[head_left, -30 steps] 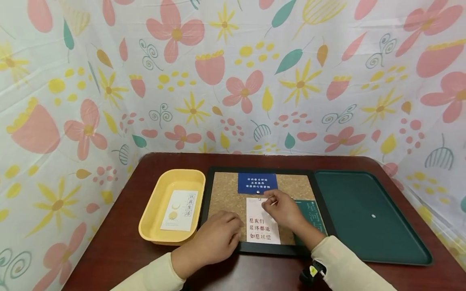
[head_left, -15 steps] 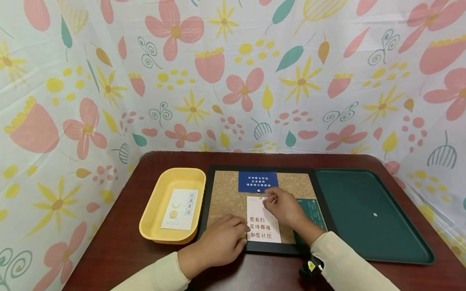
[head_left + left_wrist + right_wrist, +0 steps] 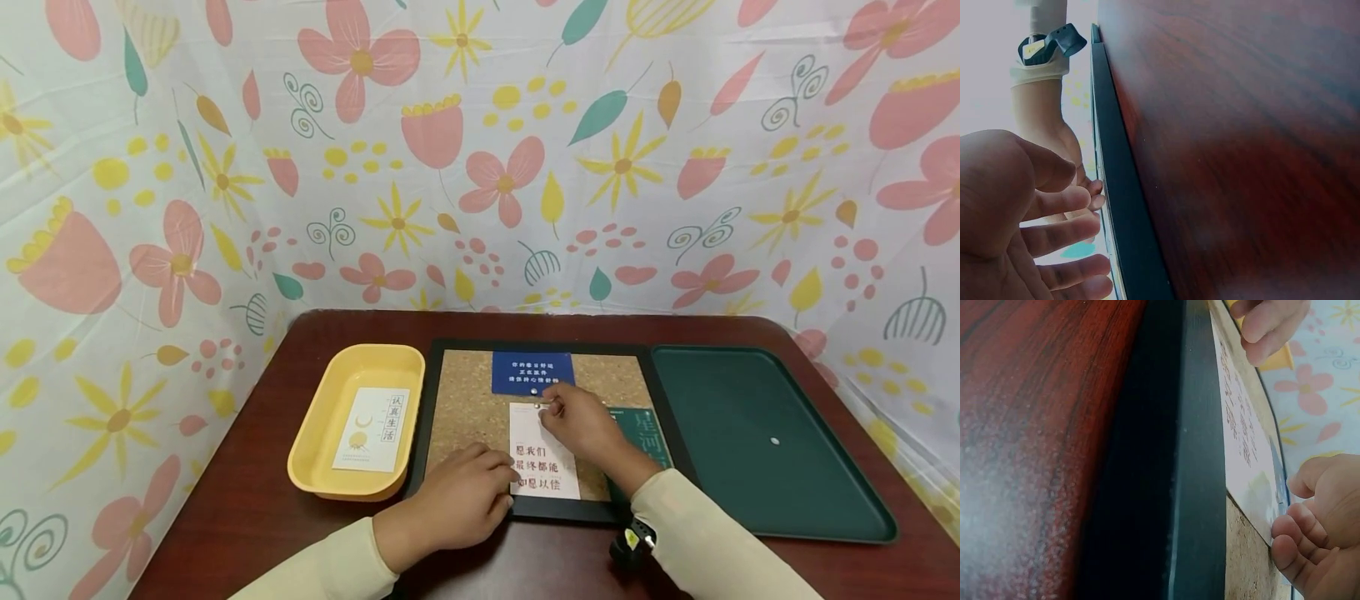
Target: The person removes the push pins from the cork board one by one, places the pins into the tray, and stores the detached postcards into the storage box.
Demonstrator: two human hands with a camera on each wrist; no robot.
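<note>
"Over the middle of the worktop (image 3: 240,504), what are you holding?"

"Hard to say. My right hand (image 3: 585,427) is bent over the far end of the white card (image 3: 543,454), thumb and forefinger close together beside its pin (image 3: 537,406); whether they clamp anything, I can't tell. My left hand (image 3: 467,497) has its fingers loosely bent, holding nothing, by that card's left edge."

"How far along are you?"

"Three cards are on the cork board (image 3: 472,400): the blue card (image 3: 532,372) at the far side, a second pin (image 3: 534,391) at its near edge; the white one, nearly fixed, I'd judge; and the green card (image 3: 642,432) on the right. Probably left over: the printed card (image 3: 372,429) in the yellow tray (image 3: 375,365) on the left, and one stud (image 3: 775,441) on the dark green tray (image 3: 750,392) at right."
</note>
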